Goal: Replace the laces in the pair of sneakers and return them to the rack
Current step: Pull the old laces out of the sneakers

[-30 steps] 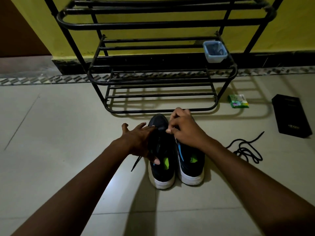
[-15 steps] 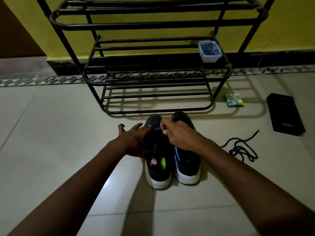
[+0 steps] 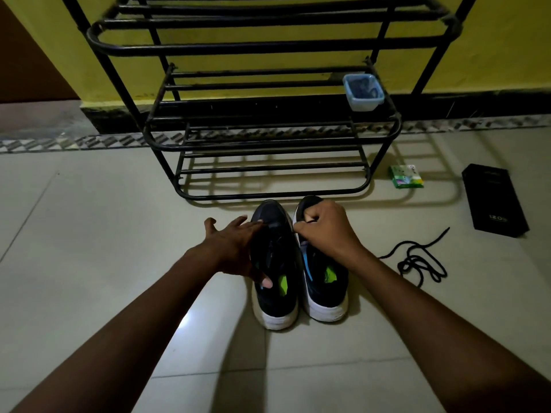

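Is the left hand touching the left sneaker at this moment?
Touching. The head view shows the left hand resting on the left sneaker, fingers spread over the top and thumb lying against its upper.

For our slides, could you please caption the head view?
On a tiled floor before a black rack, the left hand rests on the left sneaker while the right hand pinches a lace.
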### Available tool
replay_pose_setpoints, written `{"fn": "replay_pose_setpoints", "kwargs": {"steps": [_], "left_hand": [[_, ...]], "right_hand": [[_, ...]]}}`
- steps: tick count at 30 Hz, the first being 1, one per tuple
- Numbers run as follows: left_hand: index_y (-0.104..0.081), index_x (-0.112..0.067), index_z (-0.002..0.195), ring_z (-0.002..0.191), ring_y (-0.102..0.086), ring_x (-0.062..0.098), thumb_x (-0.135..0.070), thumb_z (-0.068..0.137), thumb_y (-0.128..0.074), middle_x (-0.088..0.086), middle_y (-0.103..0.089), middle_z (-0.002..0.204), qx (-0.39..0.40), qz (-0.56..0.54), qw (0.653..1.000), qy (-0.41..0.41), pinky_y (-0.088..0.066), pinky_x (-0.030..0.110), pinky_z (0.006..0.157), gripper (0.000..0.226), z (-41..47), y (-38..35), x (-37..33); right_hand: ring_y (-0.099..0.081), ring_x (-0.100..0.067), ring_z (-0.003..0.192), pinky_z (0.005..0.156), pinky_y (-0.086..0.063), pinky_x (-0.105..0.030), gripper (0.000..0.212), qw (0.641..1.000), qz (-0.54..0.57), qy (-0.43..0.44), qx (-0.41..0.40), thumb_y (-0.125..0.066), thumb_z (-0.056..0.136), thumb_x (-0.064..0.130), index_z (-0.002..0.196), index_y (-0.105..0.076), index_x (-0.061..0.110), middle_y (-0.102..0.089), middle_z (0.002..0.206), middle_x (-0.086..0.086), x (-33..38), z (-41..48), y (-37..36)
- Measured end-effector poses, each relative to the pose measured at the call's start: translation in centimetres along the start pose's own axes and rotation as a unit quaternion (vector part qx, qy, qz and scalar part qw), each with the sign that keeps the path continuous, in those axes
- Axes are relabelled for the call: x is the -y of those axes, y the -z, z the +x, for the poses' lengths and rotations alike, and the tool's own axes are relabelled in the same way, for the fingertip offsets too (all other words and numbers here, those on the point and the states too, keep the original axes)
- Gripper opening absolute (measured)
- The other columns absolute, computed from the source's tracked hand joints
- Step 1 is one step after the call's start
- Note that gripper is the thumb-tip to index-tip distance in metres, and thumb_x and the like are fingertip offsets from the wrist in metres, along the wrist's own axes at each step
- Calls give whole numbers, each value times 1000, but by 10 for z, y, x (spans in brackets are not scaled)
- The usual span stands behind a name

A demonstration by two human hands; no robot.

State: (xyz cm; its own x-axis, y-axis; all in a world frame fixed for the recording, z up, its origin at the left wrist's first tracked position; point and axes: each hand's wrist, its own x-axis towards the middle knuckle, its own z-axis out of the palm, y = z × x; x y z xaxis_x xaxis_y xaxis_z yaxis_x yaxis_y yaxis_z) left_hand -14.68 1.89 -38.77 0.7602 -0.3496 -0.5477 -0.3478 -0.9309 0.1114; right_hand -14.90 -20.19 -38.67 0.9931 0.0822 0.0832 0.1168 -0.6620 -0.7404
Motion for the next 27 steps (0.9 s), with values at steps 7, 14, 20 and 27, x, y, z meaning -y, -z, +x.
{"fn": "replay_pose_setpoints", "kwargs": {"steps": [7, 14, 20, 27], "left_hand": [[-3, -38, 158, 156, 4, 16, -92, 55, -65, -14, -6, 169, -1, -3, 1000, -2, -1, 69, 114, 132, 0, 0, 0], [-2, -39, 158, 156, 5, 17, -92, 55, -65, -13, -5, 169, -2, -4, 1000, -4, 0, 69, 114, 132, 0, 0, 0], [-1, -37, 158, 156, 5, 17, -91, 56, -65, -12, -6, 169, 0, -4, 1000, 1, 0, 69, 114, 132, -2, 0, -1], [-10, -37, 158, 155, -8, 16, -85, 57, -72, -11, -15, 167, -12, -58, 998, -13, -7, 61, 116, 128, -4, 1, 1]], "right_hand": [[-28, -11, 47, 46, -23, -29, 42, 989, 55, -95, -98, -74, 68, 8, 46, -38, 15, -27, 47, 1, -2, -4, 4], [-26, -10, 39, 40, -22, -20, 46, 979, 58, -131, -147, -69, 71, 4, 46, -32, 18, -27, 45, 5, -2, -7, 11], [-23, -12, 48, 47, -20, -29, 37, 966, 68, -161, -191, -66, 69, 5, 52, -34, 15, -25, 51, 0, -11, -7, 18], [-65, -21, 85, 76, -55, -36, 21, 985, -110, -122, -60, -72, 80, 38, 85, -67, 18, -67, 86, -1, -3, -21, 10]]}}
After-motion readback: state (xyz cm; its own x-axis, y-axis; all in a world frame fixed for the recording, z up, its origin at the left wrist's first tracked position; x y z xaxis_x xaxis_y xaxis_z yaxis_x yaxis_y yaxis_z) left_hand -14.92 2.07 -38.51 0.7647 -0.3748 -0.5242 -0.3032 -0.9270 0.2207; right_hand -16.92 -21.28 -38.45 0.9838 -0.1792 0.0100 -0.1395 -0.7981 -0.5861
